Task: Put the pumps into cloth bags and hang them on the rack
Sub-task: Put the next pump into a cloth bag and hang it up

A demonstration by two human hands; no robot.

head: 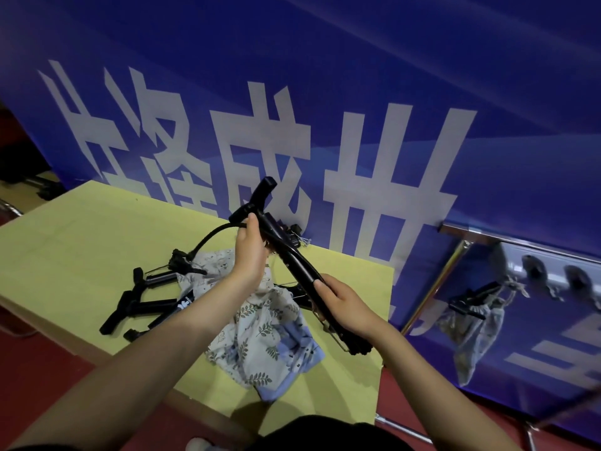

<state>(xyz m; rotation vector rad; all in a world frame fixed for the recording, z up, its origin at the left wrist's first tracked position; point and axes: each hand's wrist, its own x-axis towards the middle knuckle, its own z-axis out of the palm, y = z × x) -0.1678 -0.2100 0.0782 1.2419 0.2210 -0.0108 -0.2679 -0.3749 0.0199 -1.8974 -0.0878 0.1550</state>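
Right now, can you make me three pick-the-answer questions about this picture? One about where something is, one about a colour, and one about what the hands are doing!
1. Where is the filled cloth bag?
A. hanging on the rack at the right
B. on the floor
C. on the table

2. What colour is the table?
A. red
B. yellow-green
C. white

3. What are the hands doing?
A. both resting flat on the table
B. both gripping one black pump
C. folding a bag

Answers:
1. A: the bag hangs from the rack with a pump handle poking out.
2. B: the tabletop is yellow-green under the loose bags and spare pumps.
3. B: the left hand holds the upper part near the handle, the right hand the lower part.
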